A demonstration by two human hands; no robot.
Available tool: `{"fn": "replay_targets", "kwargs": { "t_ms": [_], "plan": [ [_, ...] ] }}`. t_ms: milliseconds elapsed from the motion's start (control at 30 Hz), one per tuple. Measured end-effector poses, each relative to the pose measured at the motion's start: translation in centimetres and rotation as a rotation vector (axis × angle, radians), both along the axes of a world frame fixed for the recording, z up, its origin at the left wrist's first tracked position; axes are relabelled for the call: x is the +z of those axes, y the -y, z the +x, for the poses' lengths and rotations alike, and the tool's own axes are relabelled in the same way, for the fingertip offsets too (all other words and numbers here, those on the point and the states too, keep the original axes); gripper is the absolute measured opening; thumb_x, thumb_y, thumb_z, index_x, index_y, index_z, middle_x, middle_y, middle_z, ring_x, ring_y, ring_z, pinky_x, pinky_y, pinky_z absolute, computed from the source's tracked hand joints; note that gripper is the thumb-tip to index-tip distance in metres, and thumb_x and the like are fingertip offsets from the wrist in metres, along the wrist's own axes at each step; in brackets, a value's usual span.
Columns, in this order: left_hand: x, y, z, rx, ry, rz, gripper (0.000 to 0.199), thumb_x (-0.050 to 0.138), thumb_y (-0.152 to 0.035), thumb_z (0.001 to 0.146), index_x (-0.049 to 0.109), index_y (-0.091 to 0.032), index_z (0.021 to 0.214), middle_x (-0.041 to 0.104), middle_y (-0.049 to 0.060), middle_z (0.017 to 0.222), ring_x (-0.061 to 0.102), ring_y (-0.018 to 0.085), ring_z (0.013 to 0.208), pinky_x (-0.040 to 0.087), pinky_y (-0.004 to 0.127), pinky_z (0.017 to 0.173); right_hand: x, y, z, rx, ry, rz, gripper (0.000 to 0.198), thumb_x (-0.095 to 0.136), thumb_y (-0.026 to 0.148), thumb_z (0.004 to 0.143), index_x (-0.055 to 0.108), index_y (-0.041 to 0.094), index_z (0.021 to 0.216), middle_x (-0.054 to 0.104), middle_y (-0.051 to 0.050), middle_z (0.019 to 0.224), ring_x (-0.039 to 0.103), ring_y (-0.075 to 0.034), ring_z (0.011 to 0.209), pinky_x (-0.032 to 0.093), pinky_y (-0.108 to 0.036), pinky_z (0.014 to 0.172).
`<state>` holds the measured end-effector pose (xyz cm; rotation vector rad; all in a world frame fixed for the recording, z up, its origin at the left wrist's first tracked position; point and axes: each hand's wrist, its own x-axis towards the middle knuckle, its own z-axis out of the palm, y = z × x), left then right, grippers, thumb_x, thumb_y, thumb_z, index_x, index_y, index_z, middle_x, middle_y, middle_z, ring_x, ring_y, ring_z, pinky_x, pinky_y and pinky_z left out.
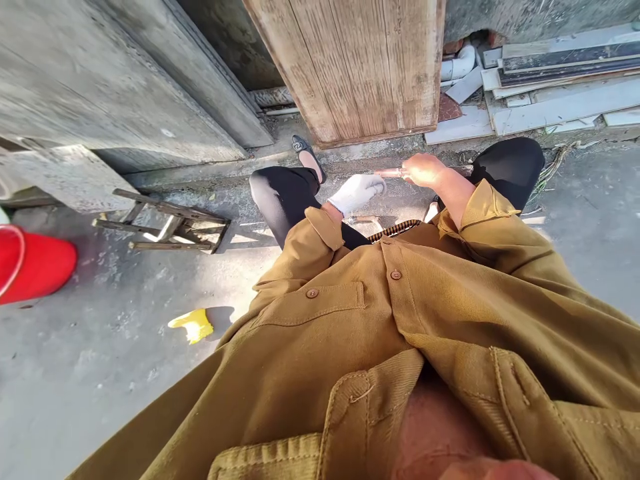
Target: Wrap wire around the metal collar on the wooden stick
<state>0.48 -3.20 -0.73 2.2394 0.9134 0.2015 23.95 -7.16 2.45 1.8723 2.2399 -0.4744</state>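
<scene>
My left hand wears a white knit glove and is out in front of my lap, its fingers curled in. What it holds, if anything, is hidden. My bare right hand is just to the right and slightly farther out, its fingers closed. A thin pinkish-brown length runs from it toward the glove; I cannot tell whether it is a stick or outstretched fingers. Below the hands, between my knees, shows a pale wooden piece. Nearer my body is a black-and-tan striped band.
To the left, a small wooden stool lies on its side. A red bucket stands at the left edge, with a torn yellow piece on the concrete. Ahead lean wooden boards; tile strips are stacked at right.
</scene>
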Motion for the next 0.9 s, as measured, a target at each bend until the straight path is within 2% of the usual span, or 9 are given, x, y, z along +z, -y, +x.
{"fn": "replay_targets", "kwargs": {
  "t_ms": [100,233,333,433,567,667,733,800,900],
  "plan": [
    [1.4,-1.8,0.0,0.008,-0.059,0.141,0.029,0.057,-0.025,0.092,0.082,-0.015,0.103,0.077,0.006,0.095,0.067,0.022,0.089,0.050,0.033,0.088,0.0,0.5,-0.8,0.119,-0.011,-0.082,0.022,0.071,0.020,0.097,0.084,0.013,0.114,0.079,-0.019,0.105,0.073,-0.032,0.093,0.047,-0.035,0.078],
    [1.6,-3.7,0.1,-0.014,-0.031,0.170,0.030,0.057,-0.029,0.094,0.082,-0.015,0.103,0.077,0.008,0.099,0.068,0.024,0.096,0.049,0.035,0.094,0.2,1.1,-1.8,0.276,-0.115,-0.085,0.020,0.070,0.026,0.097,0.084,0.017,0.109,0.078,-0.010,0.092,0.064,-0.023,0.075,0.038,-0.031,0.067],
    [0.3,-3.7,0.0,0.049,0.055,0.038,0.026,0.055,-0.027,0.091,0.078,-0.014,0.094,0.073,0.006,0.087,0.064,0.020,0.083,0.050,0.033,0.085,0.3,1.2,-1.9,0.278,-0.225,0.021,0.020,0.066,0.025,0.097,0.082,0.016,0.104,0.075,-0.006,0.087,0.059,-0.019,0.072,0.036,-0.029,0.068],
    [-1.1,-1.9,-0.2,0.176,0.120,-0.197,0.024,0.053,-0.029,0.092,0.074,-0.016,0.089,0.062,0.002,0.070,0.051,0.016,0.064,0.043,0.028,0.065,0.4,0.9,-1.7,0.190,-0.344,0.123,0.025,0.059,0.022,0.100,0.079,0.012,0.108,0.075,-0.007,0.091,0.057,-0.018,0.075,0.037,-0.027,0.072],
    [-1.7,1.4,0.3,0.112,0.128,-0.330,0.022,0.053,-0.031,0.093,0.070,-0.017,0.088,0.057,-0.001,0.064,0.045,0.013,0.057,0.040,0.026,0.060,0.0,0.4,-1.7,0.056,-0.348,0.151,0.027,0.058,0.025,0.104,0.078,0.009,0.113,0.077,-0.012,0.100,0.062,-0.020,0.080,0.038,-0.027,0.073],
    [-1.4,2.8,0.7,0.046,0.037,-0.289,0.023,0.053,-0.030,0.092,0.071,-0.017,0.089,0.062,-0.001,0.068,0.052,0.015,0.063,0.044,0.026,0.066,-0.6,0.1,-1.6,-0.016,-0.243,0.151,0.031,0.053,0.027,0.110,0.078,0.010,0.118,0.079,-0.017,0.108,0.070,-0.025,0.088,0.041,-0.030,0.074],
    [-1.1,3.0,0.8,-0.031,-0.037,-0.206,0.026,0.053,-0.032,0.095,0.075,-0.018,0.093,0.068,0.001,0.076,0.058,0.017,0.070,0.046,0.027,0.071,-1.1,0.1,-1.5,-0.038,-0.135,0.106,0.035,0.051,0.029,0.112,0.080,0.012,0.121,0.080,-0.020,0.111,0.074,-0.028,0.094,0.044,-0.031,0.075],
    [-1.0,2.8,0.8,-0.079,-0.082,-0.118,0.027,0.054,-0.032,0.096,0.077,-0.019,0.095,0.073,0.002,0.083,0.062,0.018,0.077,0.047,0.028,0.077,-1.5,0.3,-1.5,-0.022,-0.037,0.020,0.033,0.056,0.029,0.109,0.081,0.014,0.123,0.081,-0.022,0.113,0.076,-0.030,0.097,0.046,-0.032,0.074],
    [-0.7,1.6,0.7,-0.073,-0.095,-0.011,0.027,0.056,-0.033,0.094,0.079,-0.019,0.094,0.074,0.005,0.087,0.063,0.021,0.084,0.046,0.030,0.081,-1.8,0.7,-1.7,0.033,0.030,-0.105,0.027,0.068,0.029,0.101,0.085,0.018,0.119,0.082,-0.020,0.108,0.077,-0.029,0.093,0.047,-0.031,0.070]
  ]
}}
